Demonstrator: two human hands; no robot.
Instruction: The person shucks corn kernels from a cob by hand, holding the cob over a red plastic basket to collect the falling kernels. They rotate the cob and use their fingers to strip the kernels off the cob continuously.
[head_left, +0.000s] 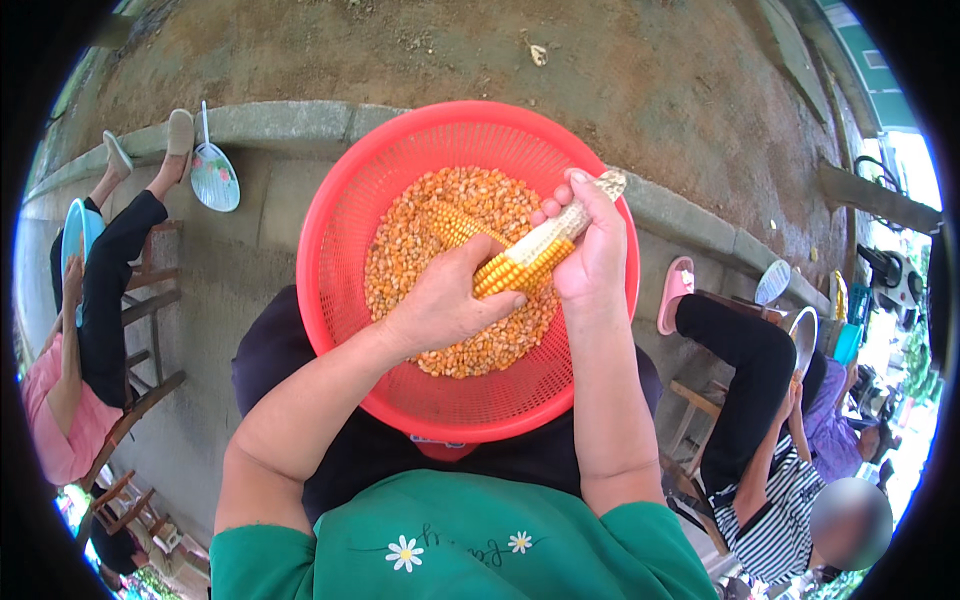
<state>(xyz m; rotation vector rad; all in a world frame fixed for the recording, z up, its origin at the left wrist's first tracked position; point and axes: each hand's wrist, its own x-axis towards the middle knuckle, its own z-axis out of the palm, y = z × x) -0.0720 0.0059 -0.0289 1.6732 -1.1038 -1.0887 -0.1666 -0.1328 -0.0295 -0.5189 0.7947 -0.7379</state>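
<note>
A red plastic basket (330, 202) with slotted sides sits on my lap, holding a pile of loose corn kernels (420, 285). Above the pile, my right hand (600, 240) is wrapped around the bared upper part of a corn cob (551, 240). Yellow kernels still cover the cob's lower end and one side. My left hand (442, 300) grips that lower end, its thumb and fingers on either side. A second ear of corn (456, 223), full of kernels, lies on the pile just beyond my left hand, partly covered by it.
A seated person (105, 285) on the left holds a blue basin (82, 232). Near that person's feet is a hand fan (215, 176). To the right, a person in stripes (772, 495) sits with a bowl (804, 337). A concrete kerb (300, 124) borders bare ground ahead.
</note>
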